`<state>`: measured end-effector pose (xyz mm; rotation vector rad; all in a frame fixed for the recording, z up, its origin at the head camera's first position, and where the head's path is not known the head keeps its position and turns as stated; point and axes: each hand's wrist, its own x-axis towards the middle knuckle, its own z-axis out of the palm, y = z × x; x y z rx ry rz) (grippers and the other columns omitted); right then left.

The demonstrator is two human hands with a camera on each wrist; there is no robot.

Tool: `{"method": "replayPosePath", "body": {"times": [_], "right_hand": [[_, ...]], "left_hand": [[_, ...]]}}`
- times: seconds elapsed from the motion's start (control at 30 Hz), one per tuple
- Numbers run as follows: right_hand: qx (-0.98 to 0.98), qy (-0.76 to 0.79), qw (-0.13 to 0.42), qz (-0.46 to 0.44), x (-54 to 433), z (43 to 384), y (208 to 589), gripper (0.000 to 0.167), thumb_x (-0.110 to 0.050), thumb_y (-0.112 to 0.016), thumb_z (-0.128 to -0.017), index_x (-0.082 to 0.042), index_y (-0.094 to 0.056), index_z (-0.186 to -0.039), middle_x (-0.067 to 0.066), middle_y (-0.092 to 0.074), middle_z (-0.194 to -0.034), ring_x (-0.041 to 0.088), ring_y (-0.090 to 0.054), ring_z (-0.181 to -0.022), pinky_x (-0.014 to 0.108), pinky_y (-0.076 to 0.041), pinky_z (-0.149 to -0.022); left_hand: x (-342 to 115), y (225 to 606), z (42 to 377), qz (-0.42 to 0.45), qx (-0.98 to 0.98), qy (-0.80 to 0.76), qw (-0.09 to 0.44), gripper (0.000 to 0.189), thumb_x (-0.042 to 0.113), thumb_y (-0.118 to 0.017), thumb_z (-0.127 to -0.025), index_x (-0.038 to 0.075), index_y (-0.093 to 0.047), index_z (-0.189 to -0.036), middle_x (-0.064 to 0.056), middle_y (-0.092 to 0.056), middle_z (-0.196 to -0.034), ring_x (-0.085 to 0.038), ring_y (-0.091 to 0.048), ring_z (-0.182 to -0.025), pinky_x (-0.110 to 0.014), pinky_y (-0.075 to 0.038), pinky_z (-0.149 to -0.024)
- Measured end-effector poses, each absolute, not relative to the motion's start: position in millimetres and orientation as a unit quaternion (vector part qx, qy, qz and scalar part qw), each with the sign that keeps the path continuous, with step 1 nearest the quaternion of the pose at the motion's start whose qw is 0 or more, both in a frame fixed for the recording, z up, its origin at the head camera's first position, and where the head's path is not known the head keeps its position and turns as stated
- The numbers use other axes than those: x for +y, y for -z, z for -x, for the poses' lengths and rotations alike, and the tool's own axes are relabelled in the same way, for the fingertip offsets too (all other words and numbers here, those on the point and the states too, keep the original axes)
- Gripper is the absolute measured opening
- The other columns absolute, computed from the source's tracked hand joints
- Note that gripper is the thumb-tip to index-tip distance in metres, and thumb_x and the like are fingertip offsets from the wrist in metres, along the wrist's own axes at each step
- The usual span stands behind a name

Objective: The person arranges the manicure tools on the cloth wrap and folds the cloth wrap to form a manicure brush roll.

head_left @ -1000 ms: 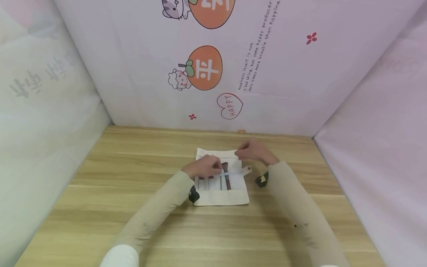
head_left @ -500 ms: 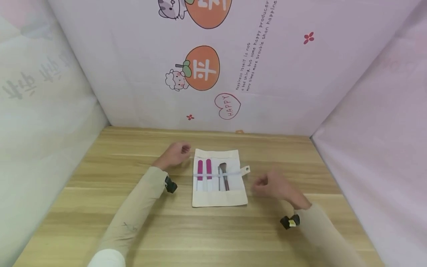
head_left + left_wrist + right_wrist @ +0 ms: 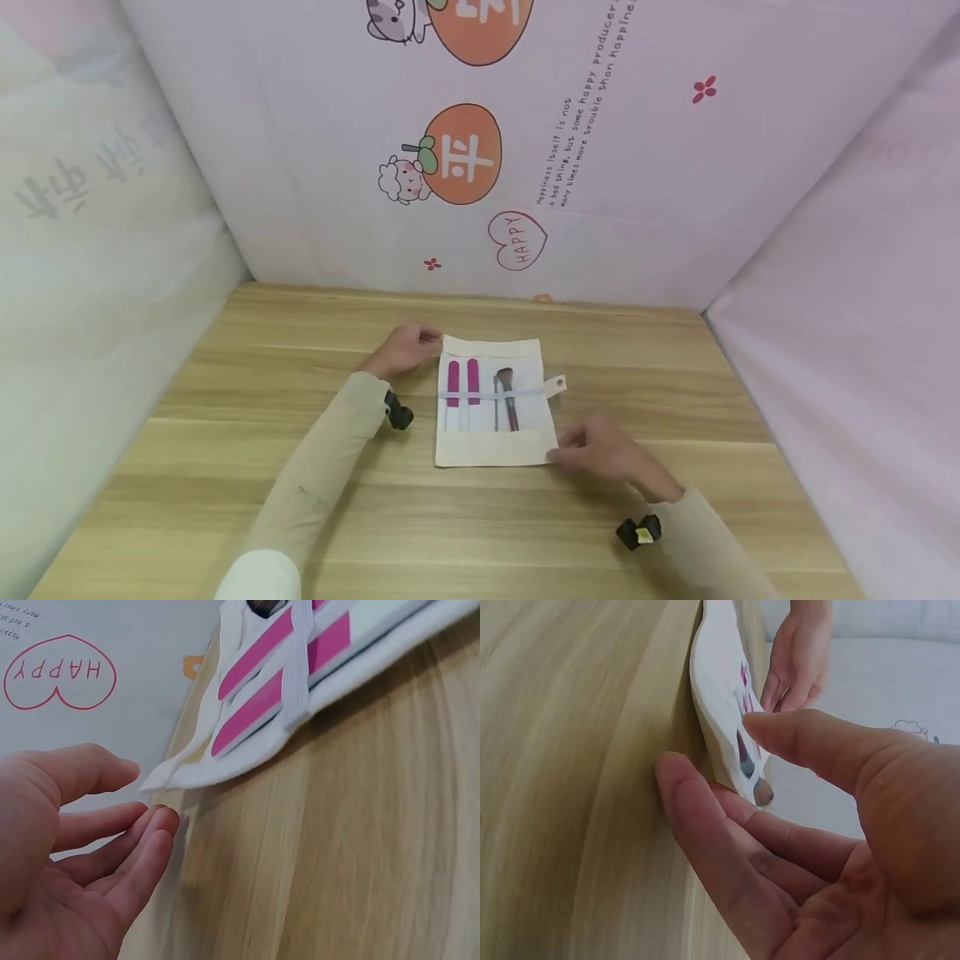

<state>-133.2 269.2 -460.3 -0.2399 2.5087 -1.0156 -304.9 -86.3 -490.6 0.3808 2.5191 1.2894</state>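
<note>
An unrolled white fabric pouch (image 3: 491, 451) lies flat on the wooden table. Two pink-and-white nail files (image 3: 453, 385), a thin stick-like tool (image 3: 496, 406) and a makeup brush (image 3: 507, 392) sit in it under a white elastic band (image 3: 486, 395). At the pouch's far left corner is my left hand (image 3: 403, 347); the left wrist view has that corner just at the gap between its parted thumb and fingers. My right hand (image 3: 603, 450) is at the near right corner, its thumb and fingers spread either side of the edge in the right wrist view.
A snap tab (image 3: 557, 385) sticks out from the pouch's right side. The wooden table (image 3: 480, 533) is enclosed by a printed back wall (image 3: 337, 208) and white side walls (image 3: 97, 275). Black cameras (image 3: 399, 412) are strapped to both wrists.
Both hands were over the pouch a second ago, the left covering the nail files. The left has moved left to the far corner, the right down to the near right corner.
</note>
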Motion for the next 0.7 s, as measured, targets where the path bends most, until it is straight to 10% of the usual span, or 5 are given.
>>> {"method": "replayPosePath", "body": {"times": [0.7], "right_hand": [[0.809, 0.543, 0.220, -0.046, 266.3, 128.3, 478.8, 0.045, -0.030, -0.077, -0.096, 0.000, -0.068, -0.129, 0.012, -0.080, -0.108, 0.023, -0.079, -0.103, 0.036, -0.059, -0.100]], "left_hand": [[-59.7, 481.6, 307.1, -0.028, 0.781, -0.606, 0.147, 0.032, 0.011, -0.069, -0.100, -0.002, -0.070, -0.130, -0.022, -0.070, -0.133, -0.032, -0.070, -0.120, -0.041, -0.056, -0.106]]}}
